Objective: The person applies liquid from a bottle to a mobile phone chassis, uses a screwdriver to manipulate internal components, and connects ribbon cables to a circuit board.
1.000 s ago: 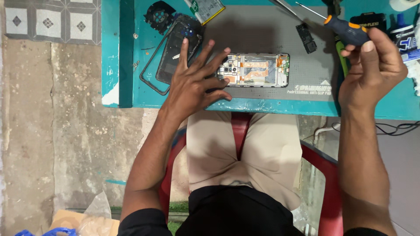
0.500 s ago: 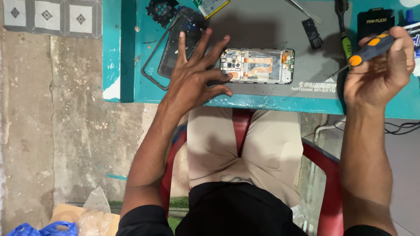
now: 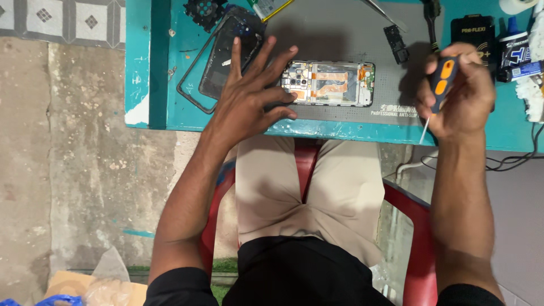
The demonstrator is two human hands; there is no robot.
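Observation:
An opened phone (image 3: 334,83) with its board and copper parts bare lies on a grey work mat (image 3: 340,34) on the teal table (image 3: 147,68). My left hand (image 3: 249,96) is spread flat, fingers apart, with a fingertip touching the phone's left end. My right hand (image 3: 462,96) is closed on an orange and black screwdriver (image 3: 439,85), tip pointing down over the table's front edge, to the right of the phone.
A black phone back cover (image 3: 221,56) and a thin frame lie left of the phone. Small parts, a metal tool (image 3: 382,14), a black box (image 3: 473,31) and bottles (image 3: 518,48) crowd the far right. Cables (image 3: 510,161) hang off the edge. I sit on a red chair (image 3: 416,238).
My right hand has swung the screwdriver round so its tip now points down and toward me. My left hand has stayed spread by the phone's left end.

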